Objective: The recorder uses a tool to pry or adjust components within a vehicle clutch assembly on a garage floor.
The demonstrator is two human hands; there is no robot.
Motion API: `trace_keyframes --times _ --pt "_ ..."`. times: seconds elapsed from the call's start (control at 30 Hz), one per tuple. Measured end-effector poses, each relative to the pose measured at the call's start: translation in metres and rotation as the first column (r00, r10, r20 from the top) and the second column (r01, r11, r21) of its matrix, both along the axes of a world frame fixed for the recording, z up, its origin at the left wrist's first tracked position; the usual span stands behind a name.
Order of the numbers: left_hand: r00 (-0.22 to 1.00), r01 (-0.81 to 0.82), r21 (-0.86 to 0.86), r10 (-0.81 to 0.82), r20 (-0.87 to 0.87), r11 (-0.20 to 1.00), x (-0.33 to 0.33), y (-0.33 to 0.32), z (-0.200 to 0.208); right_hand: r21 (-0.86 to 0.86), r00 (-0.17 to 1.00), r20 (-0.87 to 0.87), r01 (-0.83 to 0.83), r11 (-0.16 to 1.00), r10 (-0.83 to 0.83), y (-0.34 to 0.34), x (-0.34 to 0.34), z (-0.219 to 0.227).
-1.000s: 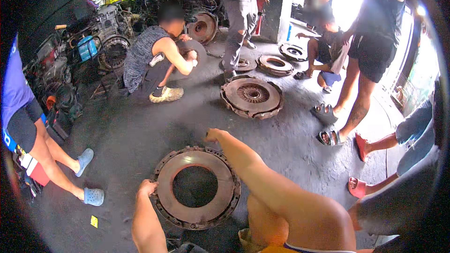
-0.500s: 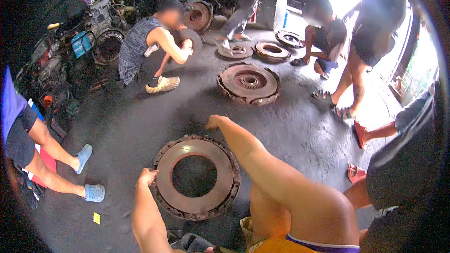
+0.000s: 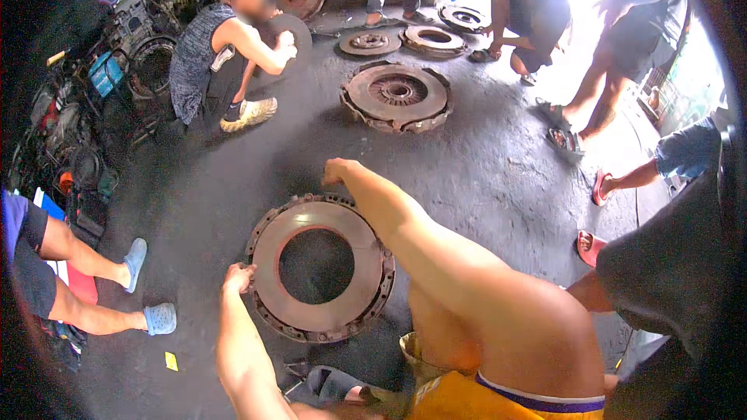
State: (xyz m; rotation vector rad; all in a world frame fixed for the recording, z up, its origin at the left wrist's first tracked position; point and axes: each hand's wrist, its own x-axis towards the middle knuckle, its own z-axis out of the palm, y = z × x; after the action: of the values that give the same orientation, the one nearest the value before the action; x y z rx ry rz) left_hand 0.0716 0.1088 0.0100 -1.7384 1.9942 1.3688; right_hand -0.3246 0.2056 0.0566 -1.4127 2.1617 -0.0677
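A large brown clutch pressure plate (image 3: 373, 245), ring-shaped with a wide hole and bolt holes round its dark rim, lies on the floor before me. My left hand (image 3: 240, 277) is at its left edge, fingers closed on the rim. Just beyond the far edge hangs my right hand (image 3: 338, 171), its fingers bent down and drawn together. A narrow gap seems to part it from the rim, and whatever its fingers may hold is hidden.
Farther off lies another clutch pressure plate (image 3: 398, 93), with several discs behind it. A crouching person (image 3: 214, 54) holds a round disc (image 3: 294, 40). Engine parts (image 3: 156, 62) pile up at the left. Blue clogs (image 3: 159, 319) and red slippers (image 3: 591, 247) mark people standing close by.
The whole view has shifted, so most things sit higher and farther left. Both hands keep near the same plate edges. The person at the back now stands with both feet down.
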Motion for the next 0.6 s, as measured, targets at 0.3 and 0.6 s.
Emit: trace_keyframes --times 0.3,0.6 --pt "0.996 -0.029 -0.019 0.027 -0.089 0.999 0.004 -0.008 -0.016 0.017 0.998 0.059 -0.021 1.0 0.02 -0.006 -0.011 -0.008" --pt "0.994 0.101 -0.073 -0.097 0.051 0.992 -0.004 -0.002 -0.001 0.081 0.997 0.061 -0.052 0.995 0.047 -0.01 -0.005 -0.006"
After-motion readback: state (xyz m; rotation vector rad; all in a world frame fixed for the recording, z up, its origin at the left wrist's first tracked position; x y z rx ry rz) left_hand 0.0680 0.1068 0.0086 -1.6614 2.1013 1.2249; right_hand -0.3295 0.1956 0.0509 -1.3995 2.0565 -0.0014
